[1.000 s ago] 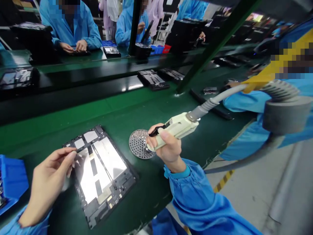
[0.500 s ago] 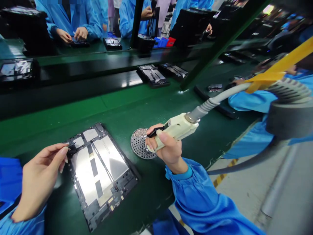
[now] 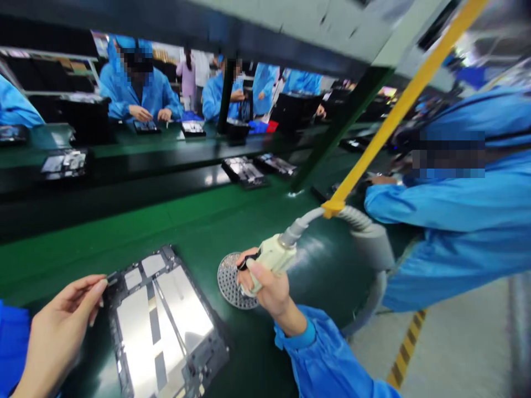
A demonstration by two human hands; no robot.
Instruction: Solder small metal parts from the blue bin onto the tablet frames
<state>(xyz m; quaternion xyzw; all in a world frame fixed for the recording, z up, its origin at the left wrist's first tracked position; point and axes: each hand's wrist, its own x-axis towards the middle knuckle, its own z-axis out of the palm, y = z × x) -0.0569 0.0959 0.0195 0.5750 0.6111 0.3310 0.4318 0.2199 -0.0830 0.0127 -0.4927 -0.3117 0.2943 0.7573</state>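
Fingertips [image 3: 99,285] of the left hand [image 3: 66,323] pinch a small dark part [image 3: 111,280] at a corner of the opened tablet [image 3: 170,315] on the green bench [image 3: 199,237], near a perforated screw dish [image 3: 229,287], which might spill if the right hand [image 3: 272,290] knocks it with its gripped electric screwdriver [image 3: 274,253].

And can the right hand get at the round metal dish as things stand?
Likely yes: the right hand is close by the dish, with nothing visible blocking it, though it grips the cream tool.
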